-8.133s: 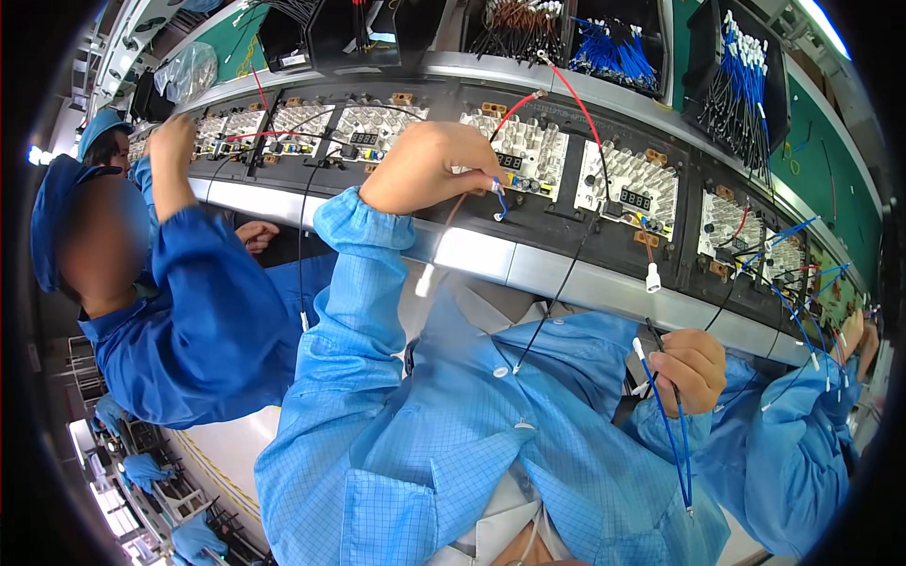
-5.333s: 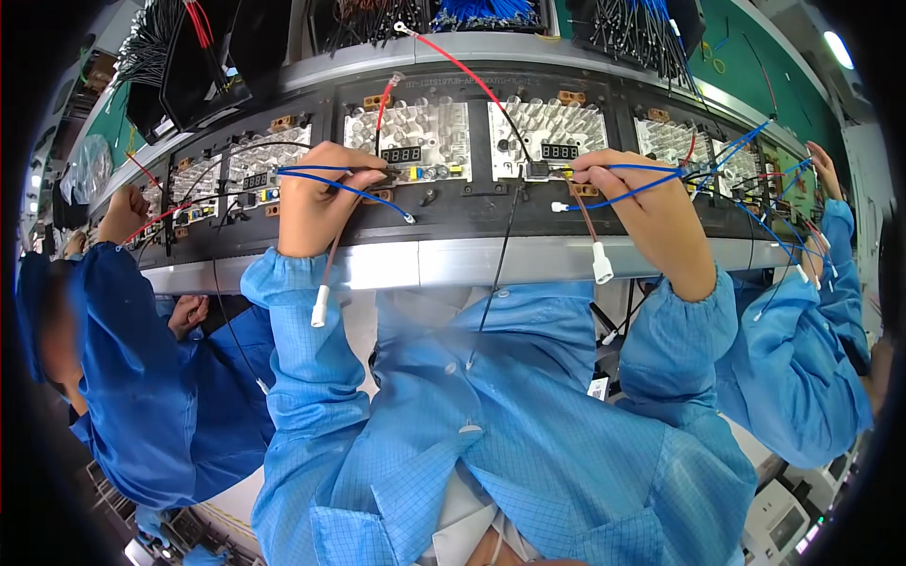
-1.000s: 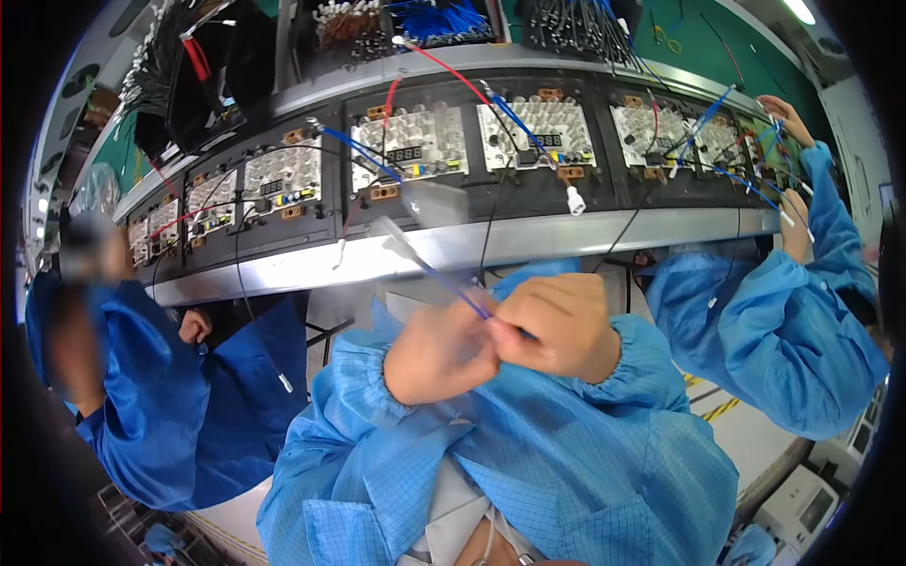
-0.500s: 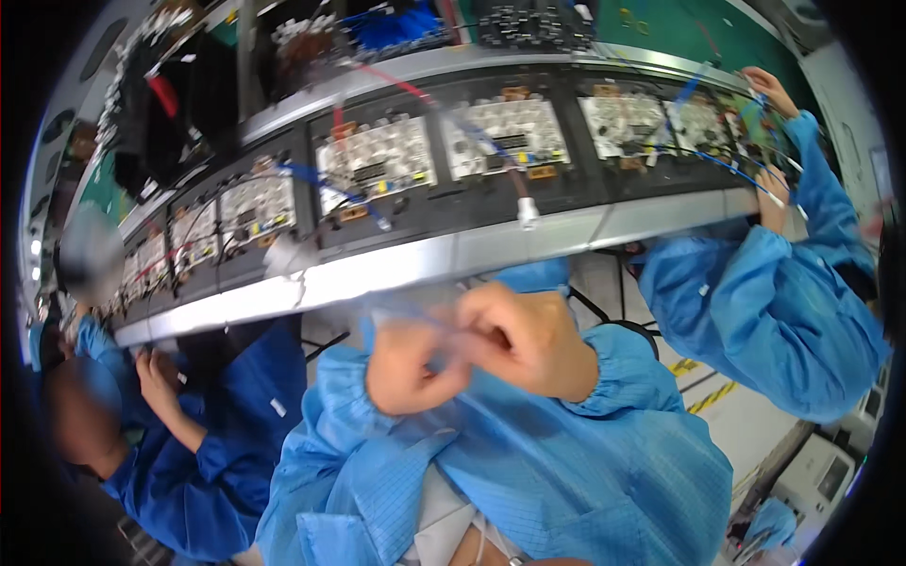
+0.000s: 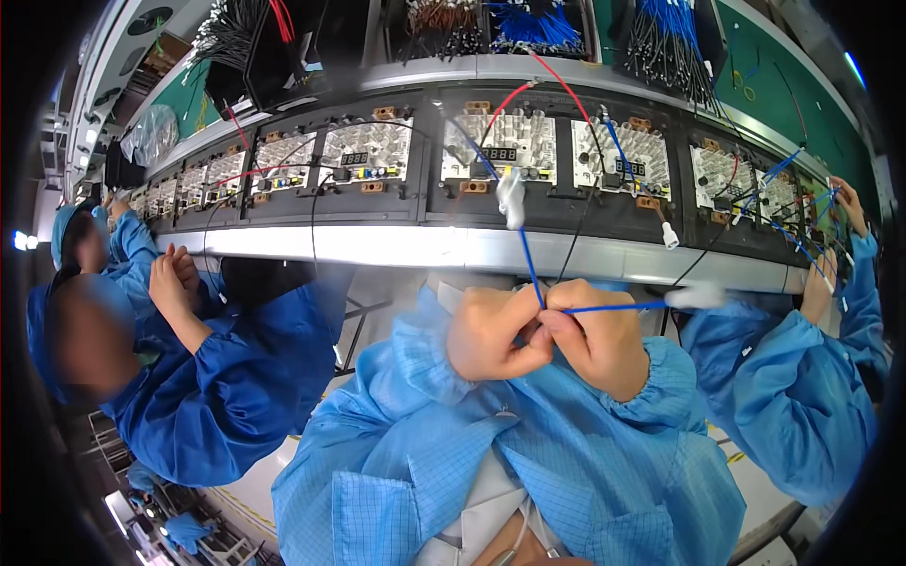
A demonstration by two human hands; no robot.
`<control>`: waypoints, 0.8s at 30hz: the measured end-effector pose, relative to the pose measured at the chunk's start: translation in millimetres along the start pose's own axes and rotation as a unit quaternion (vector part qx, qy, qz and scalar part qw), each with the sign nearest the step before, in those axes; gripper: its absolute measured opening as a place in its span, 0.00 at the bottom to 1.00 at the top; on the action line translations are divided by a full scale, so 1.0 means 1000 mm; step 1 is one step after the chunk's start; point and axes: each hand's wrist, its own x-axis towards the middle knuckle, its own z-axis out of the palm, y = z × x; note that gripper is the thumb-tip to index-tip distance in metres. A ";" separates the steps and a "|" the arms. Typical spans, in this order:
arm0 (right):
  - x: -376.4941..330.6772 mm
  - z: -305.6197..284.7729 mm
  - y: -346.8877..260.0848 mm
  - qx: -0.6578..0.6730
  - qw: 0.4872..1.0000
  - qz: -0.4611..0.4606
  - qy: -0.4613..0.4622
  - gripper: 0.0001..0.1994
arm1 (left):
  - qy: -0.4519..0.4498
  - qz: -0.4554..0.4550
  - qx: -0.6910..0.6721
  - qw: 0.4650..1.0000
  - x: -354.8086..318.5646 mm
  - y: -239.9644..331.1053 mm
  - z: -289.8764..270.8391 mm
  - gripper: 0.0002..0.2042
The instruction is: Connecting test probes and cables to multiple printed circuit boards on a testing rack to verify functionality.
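A blue wire (image 5: 618,307) is pinched between my two hands in front of my chest. My left hand (image 5: 500,332) is closed, its thumb and forefinger pressed together on the wire. Against it, fingertips nearly touching, my right hand (image 5: 599,338) is closed on the same wire. One length rises from the fingers to a blurred white end (image 5: 511,200); the other runs right to a second blurred white end (image 5: 696,297). Beyond my hands, a white circuit board (image 5: 519,132) with a small dark display sits in a black tray, red and blue wires on it.
A metal rail (image 5: 396,247) borders the row of boards. Behind stand bins of brown wires (image 5: 436,28), blue wires (image 5: 538,26) and black wires (image 5: 231,42). Co-workers' hands are at the line, one person's left (image 5: 175,283), another's right (image 5: 847,203).
The view has shifted, so the boards appear elsewhere. My hands, blurred before, are sharper and farther right in the picture, and the blue wire now spreads out in two lengths from my fingers.
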 end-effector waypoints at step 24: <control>-0.038 -0.017 0.026 0.182 0.939 -0.213 0.200 0.17 | 0.359 -0.029 -0.046 0.932 0.017 -0.077 -0.052 0.04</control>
